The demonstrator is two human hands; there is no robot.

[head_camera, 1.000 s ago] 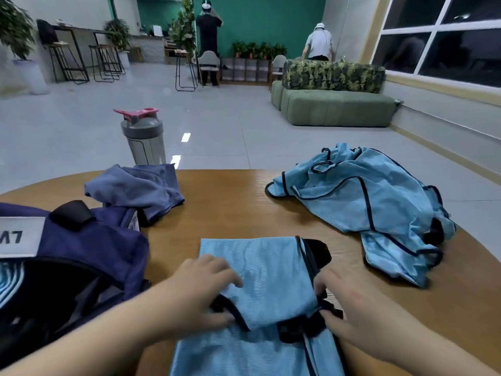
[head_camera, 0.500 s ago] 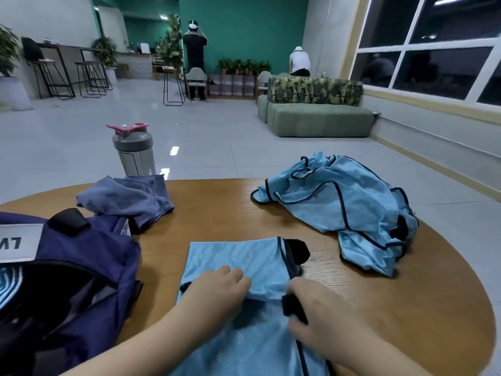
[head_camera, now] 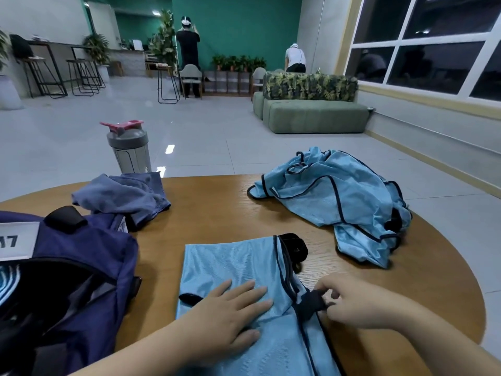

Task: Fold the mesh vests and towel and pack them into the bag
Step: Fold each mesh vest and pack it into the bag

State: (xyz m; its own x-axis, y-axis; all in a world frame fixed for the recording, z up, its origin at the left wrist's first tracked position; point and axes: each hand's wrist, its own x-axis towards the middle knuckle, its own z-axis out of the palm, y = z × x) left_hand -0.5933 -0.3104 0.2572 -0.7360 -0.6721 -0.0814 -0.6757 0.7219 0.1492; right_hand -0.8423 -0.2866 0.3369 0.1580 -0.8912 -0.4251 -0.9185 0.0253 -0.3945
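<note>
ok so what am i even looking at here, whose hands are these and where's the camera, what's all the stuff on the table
There is no machine here. The picture comes from a wide-angle camera worn on a person's head, looking forward and down, so the two bare hands at the bottom belong to the wearer.

The left hand lies flat, fingers straight, pressing on a light blue mesh vest spread on the round wooden table. The right hand pinches a black strap at that vest's edge.

Also on the table: a crumpled pile of light blue mesh vests at the far right, a rumpled blue-grey towel at the far left, and an open navy bag at the near left. A grey shaker bottle with a pink lid stands behind the towel. Behind it all is a large room with a green sofa.
</note>
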